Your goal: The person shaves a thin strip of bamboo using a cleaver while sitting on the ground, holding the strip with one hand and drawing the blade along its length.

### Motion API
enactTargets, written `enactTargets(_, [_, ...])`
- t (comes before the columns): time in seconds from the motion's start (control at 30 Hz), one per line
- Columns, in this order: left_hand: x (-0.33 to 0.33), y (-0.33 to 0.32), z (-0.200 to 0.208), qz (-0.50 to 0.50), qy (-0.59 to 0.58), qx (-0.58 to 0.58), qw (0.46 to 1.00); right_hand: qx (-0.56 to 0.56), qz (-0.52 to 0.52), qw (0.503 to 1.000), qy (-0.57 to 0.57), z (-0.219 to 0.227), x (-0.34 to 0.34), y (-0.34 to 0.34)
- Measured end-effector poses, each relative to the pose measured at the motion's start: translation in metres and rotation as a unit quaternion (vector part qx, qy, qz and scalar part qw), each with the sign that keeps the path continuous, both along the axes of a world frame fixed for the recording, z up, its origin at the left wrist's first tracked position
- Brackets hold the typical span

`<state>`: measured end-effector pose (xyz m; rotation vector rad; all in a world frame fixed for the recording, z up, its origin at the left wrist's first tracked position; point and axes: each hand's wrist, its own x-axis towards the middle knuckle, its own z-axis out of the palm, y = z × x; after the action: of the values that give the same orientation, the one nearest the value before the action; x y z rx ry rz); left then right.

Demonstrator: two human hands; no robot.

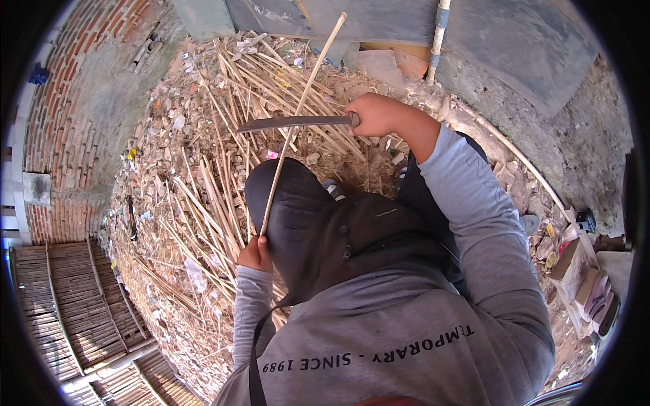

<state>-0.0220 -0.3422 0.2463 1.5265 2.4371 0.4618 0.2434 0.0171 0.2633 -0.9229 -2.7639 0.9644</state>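
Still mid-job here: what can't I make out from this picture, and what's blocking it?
All in the head view:
Knife, handle: mostly covered by the right hand.
Long stick, lower end: covered by the left hand.
Whether the blade touches that stick: unclear from this single angle.
Upright pipe, top: cut off by the upper edge.

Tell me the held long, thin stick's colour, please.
The stick is pale tan, clearest in the head view.

A brick wall (62,139) stands near a slatted panel (73,287).
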Motion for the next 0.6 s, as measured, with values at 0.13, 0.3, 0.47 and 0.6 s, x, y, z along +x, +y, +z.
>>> enactTargets(0.13, [0.001, 0.001, -0.002, 0.007, -0.011, 0.003, 1.000, 0.014, -0.004, 1.000, 0.019, -0.004, 0.003, 0.007])
enactTargets(0.3, [0.001, 0.001, 0.000, 0.001, 0.002, 0.000, 1.000, 0.042, -0.105, 0.993, 0.042, -0.010, 0.014, 0.026])
enactTargets(0.47, [0.001, 0.002, 0.001, -0.002, 0.006, -0.002, 1.000, 0.031, -0.103, 0.993, 0.047, -0.014, 0.015, 0.024])
enactTargets(0.6, [0.002, 0.002, 0.002, 0.006, 0.002, -0.008, 1.000, 0.016, -0.052, 0.997, 0.046, -0.015, 0.008, 0.015])
